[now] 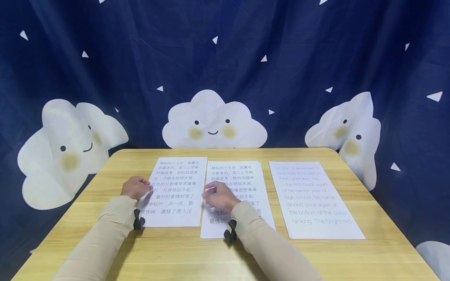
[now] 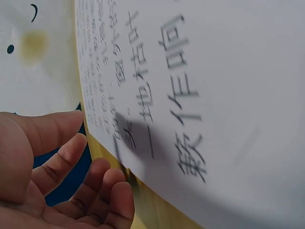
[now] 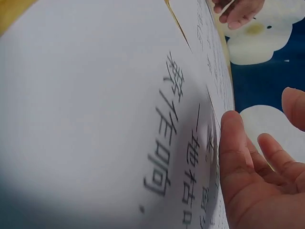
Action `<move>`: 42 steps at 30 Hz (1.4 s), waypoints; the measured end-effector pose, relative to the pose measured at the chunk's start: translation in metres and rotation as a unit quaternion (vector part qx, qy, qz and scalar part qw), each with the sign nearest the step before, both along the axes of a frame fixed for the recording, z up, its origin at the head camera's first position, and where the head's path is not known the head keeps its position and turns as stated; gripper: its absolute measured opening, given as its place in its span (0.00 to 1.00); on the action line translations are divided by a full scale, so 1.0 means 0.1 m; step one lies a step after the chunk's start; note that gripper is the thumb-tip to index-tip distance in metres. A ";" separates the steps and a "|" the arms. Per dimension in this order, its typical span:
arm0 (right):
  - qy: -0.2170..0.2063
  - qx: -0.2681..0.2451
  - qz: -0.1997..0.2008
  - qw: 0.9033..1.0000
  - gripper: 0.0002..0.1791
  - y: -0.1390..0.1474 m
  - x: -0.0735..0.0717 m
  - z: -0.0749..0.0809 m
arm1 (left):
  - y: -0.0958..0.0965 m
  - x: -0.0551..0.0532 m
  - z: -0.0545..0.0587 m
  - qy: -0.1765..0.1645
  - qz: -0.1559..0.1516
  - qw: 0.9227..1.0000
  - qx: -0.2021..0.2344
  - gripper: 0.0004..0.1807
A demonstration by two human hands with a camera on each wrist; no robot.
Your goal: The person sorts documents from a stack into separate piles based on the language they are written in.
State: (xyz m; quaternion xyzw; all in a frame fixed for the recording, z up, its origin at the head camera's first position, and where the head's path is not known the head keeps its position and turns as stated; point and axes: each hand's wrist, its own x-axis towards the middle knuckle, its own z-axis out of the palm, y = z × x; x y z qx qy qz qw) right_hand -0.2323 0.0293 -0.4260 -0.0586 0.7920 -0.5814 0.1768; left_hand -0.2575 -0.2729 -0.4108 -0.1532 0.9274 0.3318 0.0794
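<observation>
A white sheet printed with Chinese text (image 1: 172,219) lies on the left of the table. My left hand (image 1: 136,188) is at its left edge, fingertips by the printed lines; in the left wrist view, thumb and fingers are loosely bent beside the paper with nothing between them. To its right lies a small stack of sheets (image 1: 212,230) with the same text, a second sheet's edge peeking out at the right. Over the stack's left side is my right hand (image 1: 220,197), fingers slightly bent and holding nothing. In the right wrist view, its fingertips are right at the paper (image 3: 95,119).
A separate sheet with English text (image 1: 316,230) lies at the right of the wooden table (image 1: 175,253). Behind the table hangs a dark blue curtain (image 1: 239,70) with white clouds and small triangles. A black wrist strap (image 1: 230,231) sits on each arm.
</observation>
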 end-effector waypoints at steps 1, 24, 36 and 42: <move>-0.002 0.001 -0.004 1.000 0.23 0.02 -0.01 0.00 | 0.02 0.00 0.00 0.002 -0.002 1.000 -0.001 0.12; 0.053 0.144 -0.071 0.986 0.16 1.03 -0.06 -0.08 | 0.97 -0.04 0.07 0.071 -0.108 0.991 0.032 0.10; 0.079 0.197 -0.089 0.973 0.15 1.46 0.03 -0.02 | 1.55 0.06 0.04 0.075 -0.116 0.988 0.066 0.09; 0.096 0.242 -0.086 0.962 0.15 1.57 0.03 -0.02 | 1.70 0.14 0.00 0.078 -0.098 0.989 0.077 0.10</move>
